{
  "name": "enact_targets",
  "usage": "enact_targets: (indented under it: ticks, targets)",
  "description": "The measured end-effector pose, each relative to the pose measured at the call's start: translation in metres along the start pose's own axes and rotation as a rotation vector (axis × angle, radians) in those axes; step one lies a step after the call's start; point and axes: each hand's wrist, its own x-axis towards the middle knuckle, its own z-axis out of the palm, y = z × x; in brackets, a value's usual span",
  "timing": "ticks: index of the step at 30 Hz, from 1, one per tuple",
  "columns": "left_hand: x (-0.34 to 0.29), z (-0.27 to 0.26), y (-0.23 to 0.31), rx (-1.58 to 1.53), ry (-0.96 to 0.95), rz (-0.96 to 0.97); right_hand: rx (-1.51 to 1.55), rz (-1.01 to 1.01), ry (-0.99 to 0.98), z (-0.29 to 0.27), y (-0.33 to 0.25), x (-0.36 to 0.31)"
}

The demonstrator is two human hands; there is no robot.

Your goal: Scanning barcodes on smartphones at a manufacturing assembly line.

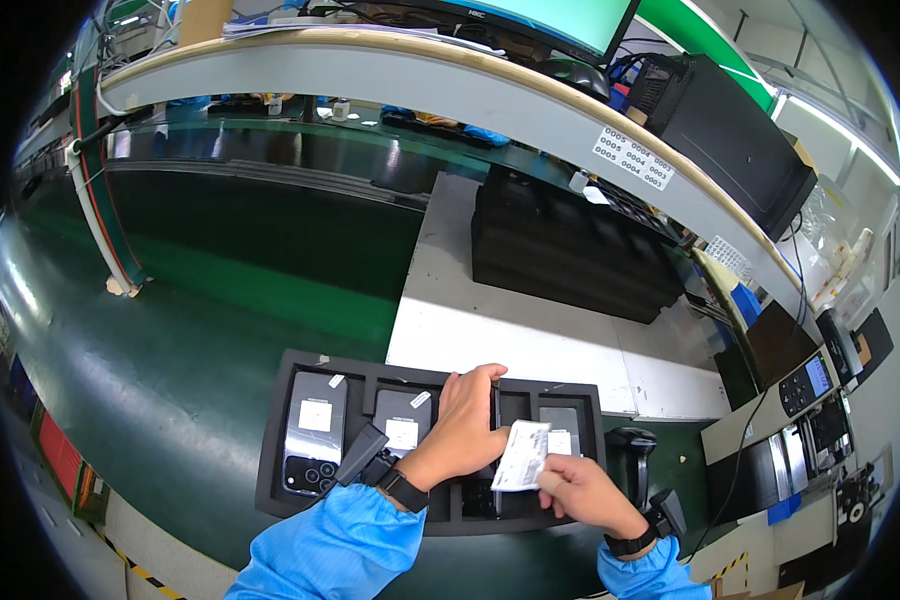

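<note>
A black foam tray [272,440] lies before me with phones in its compartments. At its left end is a dark phone [300,440] with a white label and a cluster of camera lenses. Another labelled phone [387,408] sits beside it, partly behind my left wrist, and a third phone [560,418] is toward the right end. Over the middle compartment, my left hand [462,428] is curled round a dark phone [495,405] tipped on edge, mostly hidden by the hand. My right hand [582,488] pinches a white printed label sheet [522,455] close to the left thumb.
A black handheld scanner [632,455] stands right of the tray. Beyond it sits a label printer [800,390]. A large black foam block [570,250] rests on a white board [510,330] behind the tray. A shelf [450,60] with a monitor [540,25] crosses above the green bench.
</note>
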Motion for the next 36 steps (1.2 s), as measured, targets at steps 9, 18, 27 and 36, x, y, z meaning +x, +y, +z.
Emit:
enact_targets:
  ticks: [9, 18, 27, 36]
  targets:
    - [0.001, 0.008, 0.001, 0.131, 0.008, 0.06, -0.349, -0.073, 0.119, 0.016, -0.001, -0.011]
    - [-0.013, 0.033, 0.001, 0.669, 0.079, 0.106, -0.09, -0.063, 0.732, -0.006, 0.026, -0.042]
    - [-0.01, -0.006, 0.008, 0.492, 0.103, 0.084, -0.194, -0.002, 1.055, -0.07, 0.168, -0.04]
    - [-0.043, -0.089, -0.02, 0.228, 0.277, -0.078, 1.031, -0.043, 0.228, 0.004, 0.016, -0.031]
